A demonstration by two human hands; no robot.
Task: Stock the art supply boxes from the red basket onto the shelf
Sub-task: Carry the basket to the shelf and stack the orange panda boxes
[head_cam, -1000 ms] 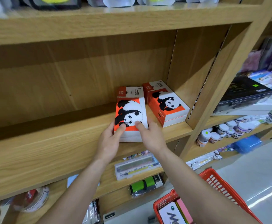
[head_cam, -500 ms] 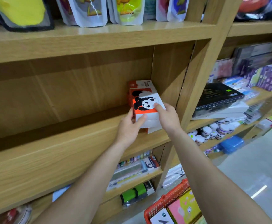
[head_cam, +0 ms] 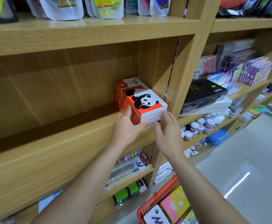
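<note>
Two orange-and-white panda boxes are stacked at the right end of the wooden shelf (head_cam: pixel 59 143), against its side wall. The top panda box (head_cam: pixel 141 97) lies flat with the panda facing up. My left hand (head_cam: pixel 127 128) grips the stack's front left corner, thumb on the orange side. My right hand (head_cam: pixel 168 131) is at the front right corner, fingers spread, fingertips at the white front edge. The red basket (head_cam: pixel 158 197) sits low on the right, holding a pink-and-yellow box (head_cam: pixel 175 202) and a white box (head_cam: pixel 154 217).
The shelf board left of the stack is bare wood. A wooden upright (head_cam: pixel 185 78) stands just right of the boxes. Beyond it lie a black case (head_cam: pixel 203 92), small jars (head_cam: pixel 200 125) and a blue box (head_cam: pixel 217 137). Pouches (head_cam: pixel 64 7) line the shelf above.
A panda box that lay beside the other a second ago now sits on top of it at the right end. My right hand has loosened from the box.
</note>
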